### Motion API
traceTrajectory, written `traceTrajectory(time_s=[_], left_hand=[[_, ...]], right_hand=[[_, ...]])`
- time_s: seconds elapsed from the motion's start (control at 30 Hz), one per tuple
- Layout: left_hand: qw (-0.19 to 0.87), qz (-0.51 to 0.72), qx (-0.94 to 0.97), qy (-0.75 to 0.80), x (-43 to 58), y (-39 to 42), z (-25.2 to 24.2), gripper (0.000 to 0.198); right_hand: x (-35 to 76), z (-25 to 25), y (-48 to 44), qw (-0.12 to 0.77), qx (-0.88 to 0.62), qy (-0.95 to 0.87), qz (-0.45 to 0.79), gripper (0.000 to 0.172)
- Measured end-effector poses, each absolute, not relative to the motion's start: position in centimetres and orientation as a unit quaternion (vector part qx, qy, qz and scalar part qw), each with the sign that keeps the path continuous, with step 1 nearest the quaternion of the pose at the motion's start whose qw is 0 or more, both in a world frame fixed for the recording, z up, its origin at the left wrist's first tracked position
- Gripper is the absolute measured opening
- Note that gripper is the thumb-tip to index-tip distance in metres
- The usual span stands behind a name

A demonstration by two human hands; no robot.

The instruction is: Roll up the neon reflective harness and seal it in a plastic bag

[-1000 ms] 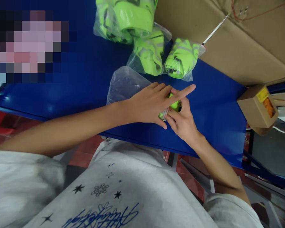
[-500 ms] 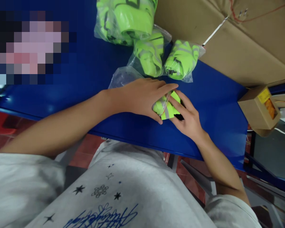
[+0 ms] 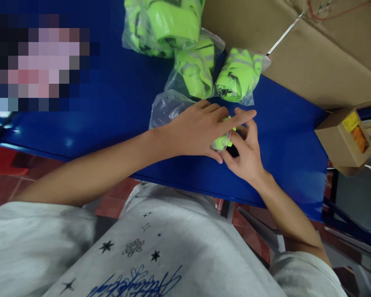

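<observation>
A rolled neon-green reflective vest (image 3: 223,142) lies partly inside a clear plastic bag (image 3: 168,108) above the blue table (image 3: 284,136). My left hand (image 3: 200,128) covers the bag from above, its thumb and fingers wrapped round the bag's mouth and the vest, index finger stretched to the right. My right hand (image 3: 245,154) grips the right end of the vest with bent fingers at the bag's opening. Most of the vest is hidden under both hands.
Bagged neon-green vests lie beyond my hands: a large bundle (image 3: 173,24), a smaller roll (image 3: 198,70) and another roll (image 3: 238,76). Brown cardboard (image 3: 284,53) borders the table at the back right. A small cardboard box (image 3: 340,134) stands at the right edge.
More of the vest is now inside the bag or covered by my hands, and less green shows. My left hand has shifted right over my right fingers.
</observation>
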State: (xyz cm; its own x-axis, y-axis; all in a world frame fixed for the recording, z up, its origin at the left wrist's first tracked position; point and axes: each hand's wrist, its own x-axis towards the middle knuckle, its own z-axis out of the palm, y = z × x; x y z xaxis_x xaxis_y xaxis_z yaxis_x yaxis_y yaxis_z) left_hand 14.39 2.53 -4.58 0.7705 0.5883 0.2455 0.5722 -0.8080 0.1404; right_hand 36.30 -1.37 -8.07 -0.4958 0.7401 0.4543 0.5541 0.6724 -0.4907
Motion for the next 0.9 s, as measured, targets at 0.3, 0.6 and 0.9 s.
traceTrajectory(time_s=[0.3, 0.6, 0.9], left_hand=[[0.038, 0.169, 0.936, 0.306, 13.6, 3.0, -4.8, 0.091], [0.031, 0.199, 0.949, 0.241, 14.8, 1.5, -4.2, 0.075], [0.060, 0.290, 0.906, 0.304, 14.0, 2.1, -3.8, 0.083]], right_hand=[[36.8, -7.0, -2.9, 0.272, -0.288, -0.890, 0.224, 0.063], [37.5, -7.0, -3.0, 0.334, -0.252, -0.907, 0.049, 0.045], [37.3, -6.4, -2.6, 0.344, -0.296, -0.885, 0.106, 0.067]])
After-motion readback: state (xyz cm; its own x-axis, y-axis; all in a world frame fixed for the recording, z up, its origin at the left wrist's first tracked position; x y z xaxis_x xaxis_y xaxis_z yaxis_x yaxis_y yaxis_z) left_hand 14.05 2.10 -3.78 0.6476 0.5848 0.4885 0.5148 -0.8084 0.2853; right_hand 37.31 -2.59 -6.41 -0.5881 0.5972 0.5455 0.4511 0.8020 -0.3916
